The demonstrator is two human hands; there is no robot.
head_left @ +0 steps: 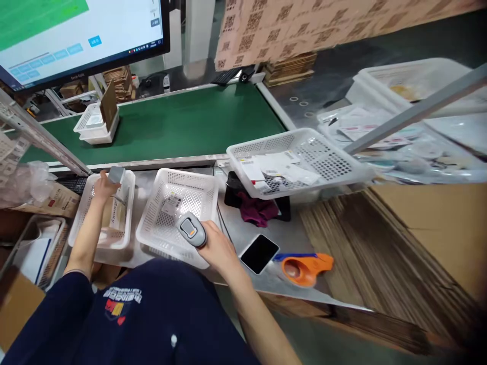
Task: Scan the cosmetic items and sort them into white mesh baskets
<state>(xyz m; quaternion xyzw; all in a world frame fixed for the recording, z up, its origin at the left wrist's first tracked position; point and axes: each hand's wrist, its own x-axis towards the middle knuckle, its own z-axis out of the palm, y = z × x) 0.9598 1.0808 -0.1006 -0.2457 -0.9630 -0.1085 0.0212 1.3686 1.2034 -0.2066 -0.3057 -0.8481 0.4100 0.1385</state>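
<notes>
My right hand (217,247) is wrapped round a grey handheld barcode scanner (191,229), which is over the near right side of a white perforated basket (152,213). A small labelled packet (172,204) lies inside that basket. At the left, my left hand (103,188) reaches over another white basket (130,203) and grips a small grey box (116,174); the fingertips are partly hidden. Below the grey box, a beige package (114,214) with printed lettering rests in the same basket.
Behind the baskets runs a green conveyor belt (182,116) carrying stacked white baskets (99,133). A raised basket of packets (342,170), a phone (259,253), an orange tape dispenser (300,269) and stacked cardboard (361,243) are at right. A monitor (114,30) hangs upper left.
</notes>
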